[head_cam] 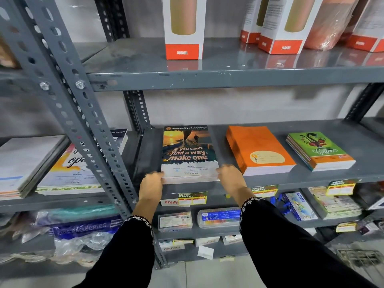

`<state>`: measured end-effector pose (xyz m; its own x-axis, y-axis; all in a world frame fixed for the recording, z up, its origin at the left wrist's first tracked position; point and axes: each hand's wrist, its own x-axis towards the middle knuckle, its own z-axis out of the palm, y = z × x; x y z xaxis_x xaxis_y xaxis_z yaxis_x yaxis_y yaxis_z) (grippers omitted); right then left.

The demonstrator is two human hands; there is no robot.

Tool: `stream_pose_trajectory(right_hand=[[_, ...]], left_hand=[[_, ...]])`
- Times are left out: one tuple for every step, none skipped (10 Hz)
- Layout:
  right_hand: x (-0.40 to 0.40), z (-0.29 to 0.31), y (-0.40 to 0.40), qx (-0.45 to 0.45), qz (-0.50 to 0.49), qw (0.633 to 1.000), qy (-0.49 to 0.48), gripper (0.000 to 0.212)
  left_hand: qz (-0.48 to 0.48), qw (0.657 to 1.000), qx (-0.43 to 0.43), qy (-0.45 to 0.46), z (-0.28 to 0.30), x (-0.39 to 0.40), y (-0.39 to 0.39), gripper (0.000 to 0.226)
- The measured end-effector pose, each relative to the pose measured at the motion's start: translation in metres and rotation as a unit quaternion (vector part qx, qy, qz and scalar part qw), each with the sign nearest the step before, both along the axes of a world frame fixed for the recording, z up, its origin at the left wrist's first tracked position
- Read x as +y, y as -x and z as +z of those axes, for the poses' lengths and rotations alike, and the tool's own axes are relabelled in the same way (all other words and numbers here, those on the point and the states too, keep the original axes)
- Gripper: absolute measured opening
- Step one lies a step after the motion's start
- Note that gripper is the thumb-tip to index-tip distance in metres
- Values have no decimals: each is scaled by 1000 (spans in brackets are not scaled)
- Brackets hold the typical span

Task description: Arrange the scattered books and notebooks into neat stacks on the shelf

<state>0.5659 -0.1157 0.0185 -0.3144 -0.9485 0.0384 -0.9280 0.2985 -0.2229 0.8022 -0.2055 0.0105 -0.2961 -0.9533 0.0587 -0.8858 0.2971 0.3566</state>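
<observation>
Counts, middle shelf [311, 177], right bay: 3 stacks. Sunset-cover stack [189, 154] ("If you can't find a way, make one") at left, orange stack [258, 149] in the middle, green stack [320, 150] on the right. All lie flat, apart from each other w/ bare shelf between. Books per stack: can't count, page edges too fine.

Hands: 2. Left hand [151, 183] on the near-left corner of the sunset-cover stack, right hand [229, 176] on the near-right corner. Fingers of both curled onto the stack's front edge/sides, pressing it between them; fingertips mostly hidden behind knuckles, so exact contact unclear. Stack sits flat on shelf, front edge near the shelf lip. Both sleeves black w/ white patterned cuffs.

Left bay, same level: 2 more stacks visible, a pale-cover stack [27, 163] and a stack w/ script lettering [83, 173]. Latter partly hidden by the slotted upright [68, 84]; title unreadable.

Top shelf: 3 white/orange "1000ML" boxes [184, 28] clearly seen, tops cut off by frame; 1–2 more at far right, cropped. A plastic-wrapped item [330, 23] stands among them, contents unclear.

Lower shelf: 2 crayon/colour boxes [218, 217], some price tags [192, 198], other packs blurred. Bottom left: plastic bags [83, 235], print only partly readable.
</observation>
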Motion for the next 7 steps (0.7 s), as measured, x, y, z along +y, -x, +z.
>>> stream_pose_trajectory(right_hand=[[1,1,1,-7,6,1000,2,25],[0,1,1,5,10,1000,-3,25],[0,3,0,13,17,1000,-7,24],[1,1,0,25,22,999,2,24],[3,1,-1,27,17,999,7,27],[2,2,-2,25,4,1000,1,28],[6,6,-6,10,-15,1000,6,33]], left_hand=[[-19,999,-44,9,0,1,-1,30],[-16,997,-70,28,-1,2,1,30],[-17,995,-89,40,1,6,1,23],[-18,994,-101,46,0,5,1,19],[-21,991,-118,51,0,6,1,17],[-21,990,-132,44,0,5,2,20],[-12,991,-122,48,2,8,4,20]])
